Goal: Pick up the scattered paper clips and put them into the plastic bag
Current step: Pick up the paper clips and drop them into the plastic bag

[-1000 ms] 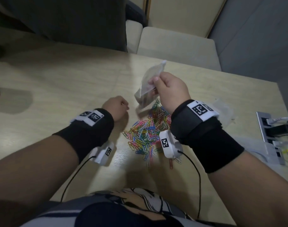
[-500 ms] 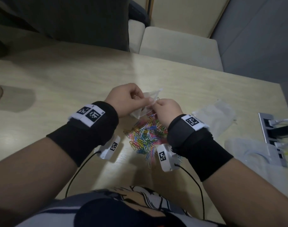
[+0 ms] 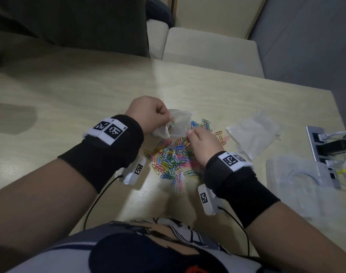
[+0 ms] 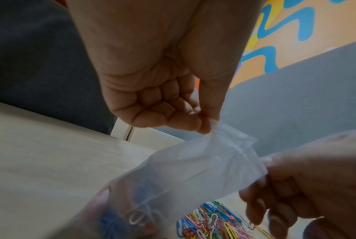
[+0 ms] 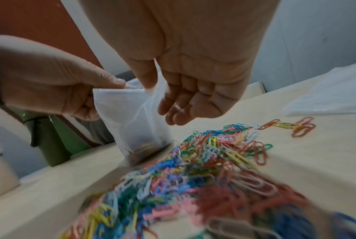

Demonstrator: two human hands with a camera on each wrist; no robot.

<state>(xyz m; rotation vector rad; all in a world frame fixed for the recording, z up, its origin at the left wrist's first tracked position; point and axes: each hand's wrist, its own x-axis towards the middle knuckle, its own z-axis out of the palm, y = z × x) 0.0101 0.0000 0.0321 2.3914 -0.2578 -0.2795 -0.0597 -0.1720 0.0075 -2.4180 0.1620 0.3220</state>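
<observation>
A small clear plastic bag (image 3: 179,123) stands on the table at the far edge of a heap of coloured paper clips (image 3: 173,156). My left hand (image 3: 148,115) pinches one side of the bag's mouth (image 4: 224,134), and my right hand (image 3: 199,140) pinches the other side (image 5: 152,90), so the mouth is spread between them. A few clips show through the bag's bottom (image 4: 136,216). The bag's base (image 5: 146,150) touches the heap (image 5: 203,161).
Another clear bag (image 3: 252,133) lies flat to the right, with a few loose clips (image 3: 222,135) near it. A clear plastic tray (image 3: 298,180) and a socket block with plugged cables (image 3: 329,148) sit at the right edge. Chairs stand beyond the table.
My right hand brought the bag down from above the heap, and my left hand came over and took hold of it. Both hands then pulled its mouth apart.
</observation>
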